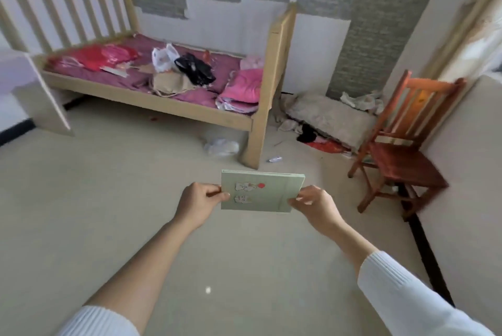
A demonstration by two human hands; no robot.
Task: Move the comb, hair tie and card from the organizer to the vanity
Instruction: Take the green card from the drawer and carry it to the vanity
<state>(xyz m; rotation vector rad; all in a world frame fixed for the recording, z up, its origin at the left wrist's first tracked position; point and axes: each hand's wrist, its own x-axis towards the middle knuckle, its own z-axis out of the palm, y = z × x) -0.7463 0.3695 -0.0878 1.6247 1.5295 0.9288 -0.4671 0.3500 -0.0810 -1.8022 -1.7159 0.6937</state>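
Note:
A pale green card (267, 194) with small cartoon figures and a red dot is held flat in front of me, above the floor. My left hand (199, 201) pinches its left edge between thumb and fingers. My right hand (316, 205) pinches its lower right corner. Both arms reach forward in white sleeves. No comb, hair tie, organizer or vanity is in view.
A wooden bed (152, 102) with a purple sheet, bags and pink bedding stands ahead. A red-brown wooden chair (402, 156) stands at the right by the wall. A crumpled plastic bag (221, 145) and a heap of cloth (328, 115) lie on the beige floor.

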